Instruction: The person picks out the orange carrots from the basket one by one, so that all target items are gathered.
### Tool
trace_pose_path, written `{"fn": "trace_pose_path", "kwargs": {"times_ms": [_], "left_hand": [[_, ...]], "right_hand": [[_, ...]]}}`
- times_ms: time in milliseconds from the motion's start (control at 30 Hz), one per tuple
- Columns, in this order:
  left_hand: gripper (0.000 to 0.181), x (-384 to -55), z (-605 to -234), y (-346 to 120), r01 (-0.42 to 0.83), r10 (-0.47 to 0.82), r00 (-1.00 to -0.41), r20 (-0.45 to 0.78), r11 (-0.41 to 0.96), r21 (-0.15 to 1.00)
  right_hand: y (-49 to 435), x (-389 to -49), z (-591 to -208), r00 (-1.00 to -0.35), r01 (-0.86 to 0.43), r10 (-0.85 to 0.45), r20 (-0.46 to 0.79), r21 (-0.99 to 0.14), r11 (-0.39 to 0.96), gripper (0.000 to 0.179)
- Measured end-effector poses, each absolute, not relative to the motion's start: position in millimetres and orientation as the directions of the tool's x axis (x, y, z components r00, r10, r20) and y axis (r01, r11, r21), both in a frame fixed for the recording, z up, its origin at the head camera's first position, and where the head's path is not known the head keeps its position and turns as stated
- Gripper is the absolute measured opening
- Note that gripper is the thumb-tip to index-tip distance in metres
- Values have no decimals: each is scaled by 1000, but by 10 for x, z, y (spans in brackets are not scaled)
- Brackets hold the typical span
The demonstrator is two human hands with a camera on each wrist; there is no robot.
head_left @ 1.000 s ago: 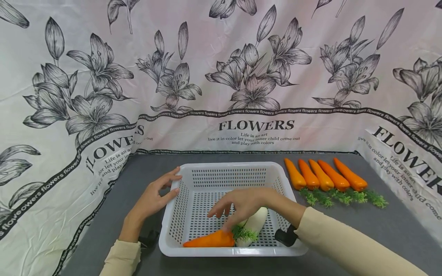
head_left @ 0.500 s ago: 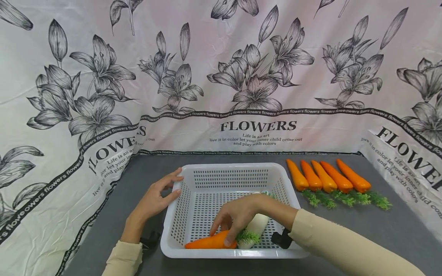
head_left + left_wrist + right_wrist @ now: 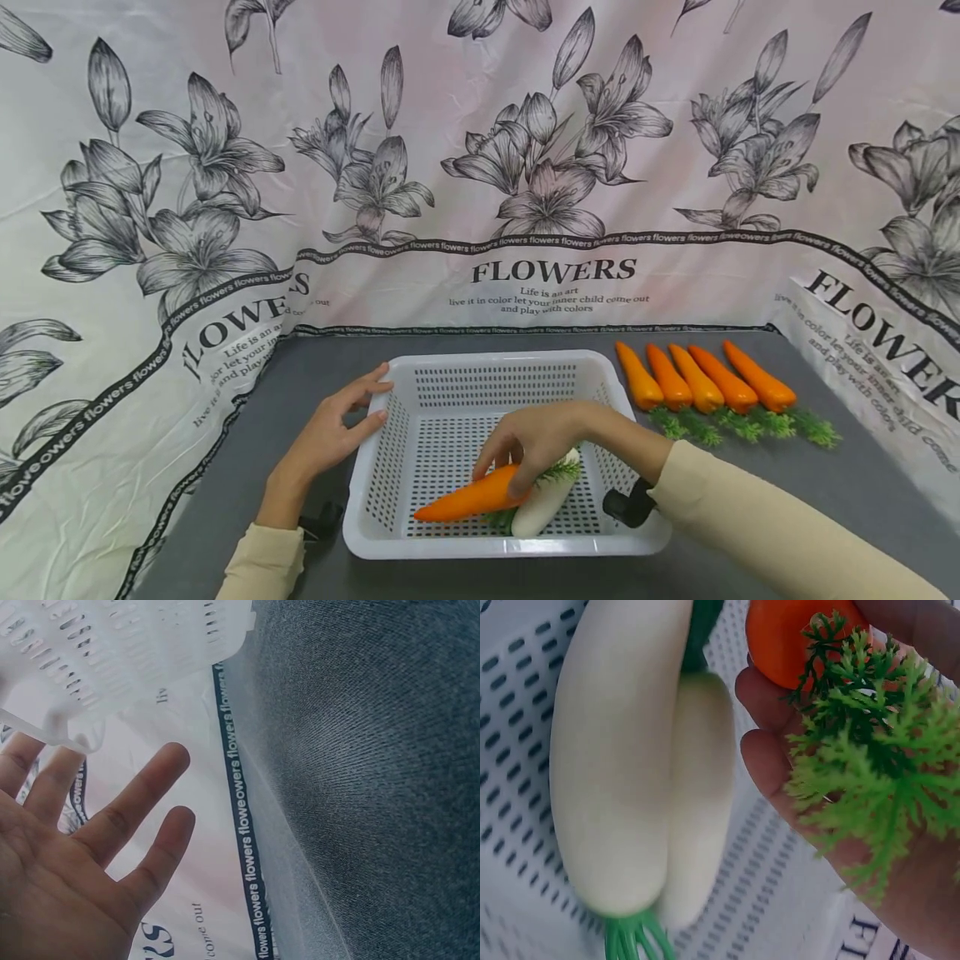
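Note:
My right hand (image 3: 542, 435) grips an orange carrot (image 3: 465, 498) by its thick end, inside a white perforated plastic basket (image 3: 502, 547). The carrot's tip points left, and its green leaves (image 3: 885, 780) hang over the palm in the right wrist view. Beneath and beside it, two white radishes (image 3: 615, 757) with green tops lie side by side on the basket floor; the head view shows mostly one radish (image 3: 542, 510). At the basket's left rim, my left hand (image 3: 330, 429) rests its fingertips, the other fingers (image 3: 142, 791) spread and straight in the left wrist view.
Several orange carrots (image 3: 697, 379) with leafy tops lie in a row on the grey tabletop (image 3: 712, 492), right of the basket. A flower-printed curtain (image 3: 555, 292) closes off the back and both sides.
My right hand has closed its fingers round the carrot and lifted it from the basket's front edge, up and slightly right over the radishes. The left hand stays at the rim.

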State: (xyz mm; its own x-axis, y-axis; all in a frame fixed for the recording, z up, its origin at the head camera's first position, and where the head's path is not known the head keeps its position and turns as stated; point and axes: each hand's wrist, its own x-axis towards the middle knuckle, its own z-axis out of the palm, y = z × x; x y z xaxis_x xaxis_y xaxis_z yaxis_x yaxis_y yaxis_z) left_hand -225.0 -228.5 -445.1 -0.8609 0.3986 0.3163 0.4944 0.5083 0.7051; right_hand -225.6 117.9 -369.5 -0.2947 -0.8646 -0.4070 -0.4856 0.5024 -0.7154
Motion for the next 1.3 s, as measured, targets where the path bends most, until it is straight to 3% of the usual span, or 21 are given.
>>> {"fn": "trace_pose_path", "kwargs": {"times_ms": [367,600,900,1300], "left_hand": [[44,-2251,-4442,-2300,468,378,-877,296,532,706],[43,-2234,-4410,-2302,469,369,-878,304,540,699],[43,-2244,-4415,-2283,475,374,-875,307,544,692],[42,-2238,-4435,-2273,486,383,-868,315,532,693]], "right_hand": [[1800,-2352,-3402,-485,-466,-807,-336,-682,564,49],[2420,-2408,-3278,-629,-406,-747,-215,-729,552,50],[3314,-2414,-3248,-830,-241,-527,-182,-735,633,53],[4474,-2272,-3518,-947,-98,-269,-177,-637,765,57]]}}
